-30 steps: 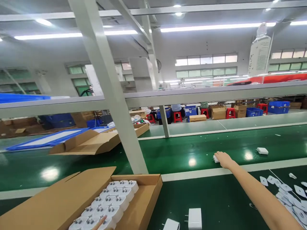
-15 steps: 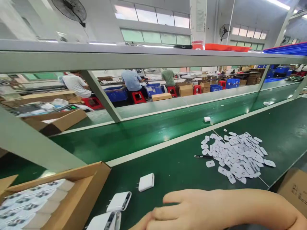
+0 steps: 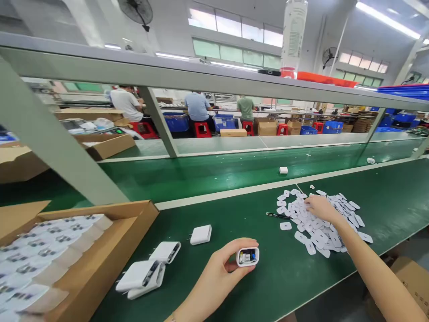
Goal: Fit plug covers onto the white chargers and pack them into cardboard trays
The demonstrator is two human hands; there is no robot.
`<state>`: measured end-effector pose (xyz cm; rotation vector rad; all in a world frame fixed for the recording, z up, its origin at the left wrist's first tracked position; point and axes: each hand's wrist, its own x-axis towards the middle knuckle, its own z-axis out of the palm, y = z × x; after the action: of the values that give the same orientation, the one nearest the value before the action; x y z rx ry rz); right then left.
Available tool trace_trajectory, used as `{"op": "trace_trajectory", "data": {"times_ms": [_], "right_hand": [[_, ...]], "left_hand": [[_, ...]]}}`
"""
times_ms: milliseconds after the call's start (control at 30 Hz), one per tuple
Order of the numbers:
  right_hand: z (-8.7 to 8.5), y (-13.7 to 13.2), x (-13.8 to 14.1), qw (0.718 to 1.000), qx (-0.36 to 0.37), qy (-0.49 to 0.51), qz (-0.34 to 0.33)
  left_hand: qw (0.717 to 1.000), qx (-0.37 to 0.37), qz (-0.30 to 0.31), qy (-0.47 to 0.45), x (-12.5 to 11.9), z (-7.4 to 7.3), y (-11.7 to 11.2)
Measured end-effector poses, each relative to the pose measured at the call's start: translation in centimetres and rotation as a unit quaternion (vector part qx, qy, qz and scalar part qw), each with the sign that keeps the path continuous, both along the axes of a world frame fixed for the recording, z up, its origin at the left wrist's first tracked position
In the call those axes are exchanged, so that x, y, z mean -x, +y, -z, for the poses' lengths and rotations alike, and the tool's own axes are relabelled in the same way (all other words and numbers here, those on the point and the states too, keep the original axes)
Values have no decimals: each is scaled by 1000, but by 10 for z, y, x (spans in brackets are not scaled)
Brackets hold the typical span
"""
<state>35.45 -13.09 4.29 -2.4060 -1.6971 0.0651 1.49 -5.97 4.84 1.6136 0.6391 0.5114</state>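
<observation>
Beyond a grey shelf (image 3: 208, 79) crossing the workshop, co-workers (image 3: 197, 107) sit on red stools (image 3: 202, 130) with their backs to us. On this side somebody works at a green bench (image 3: 234, 219) with both hands busy. The left hand (image 3: 217, 275) grips a white charger (image 3: 255, 256) between thumb and fingers, above the bench, its open end facing the worker so that small coloured parts show inside. The right hand (image 3: 320, 206) reaches out to a heap of flat white plates (image 3: 321, 235), its bent fingertips down among them; whether one is already pinched, I can't tell.

To my eye, the step in hand is picking one plate while the left hand holds the charger ready. What the next move calls for, I'd judge, is parting a single thin piece from its overlapping neighbours without dragging them along, and a steady left grip.

Left of that hand lie a lone charger (image 3: 201, 235), a second charger (image 3: 165, 252) and an overlapping pair (image 3: 136, 275), just beside a cardboard box (image 3: 115, 264) filled with rows of white chargers (image 3: 48, 250), prongs up. A dark pen-like stick (image 3: 277, 215) pokes out of the heap's near-left edge.
</observation>
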Motion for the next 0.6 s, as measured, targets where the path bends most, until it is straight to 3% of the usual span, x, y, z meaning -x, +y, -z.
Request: {"op": "trace_trajectory", "data": {"times_ms": [100,200,267,367,400,467,600], "right_hand": [[-2,6,6,998,-34,52,2],[-13,9,36,985,-80,147,-41],[-21,10,68,942,-113,296,-112],[-30,16,119,818,-128,513,-224],[-30,20,134,791,-122,546,-248],[-28,31,156,762,-117,578,-266],[-8,60,182,755,-147,603,-211]], "left_hand": [[999,-4,-19,-37,5,-4,0],[997,-2,-39,-66,10,-4,3],[995,9,-45,-90,11,0,8],[991,32,-46,-123,12,11,19],[990,37,-46,-127,13,15,23],[989,47,-44,-130,14,22,30],[975,154,-50,-154,22,35,42]]}}
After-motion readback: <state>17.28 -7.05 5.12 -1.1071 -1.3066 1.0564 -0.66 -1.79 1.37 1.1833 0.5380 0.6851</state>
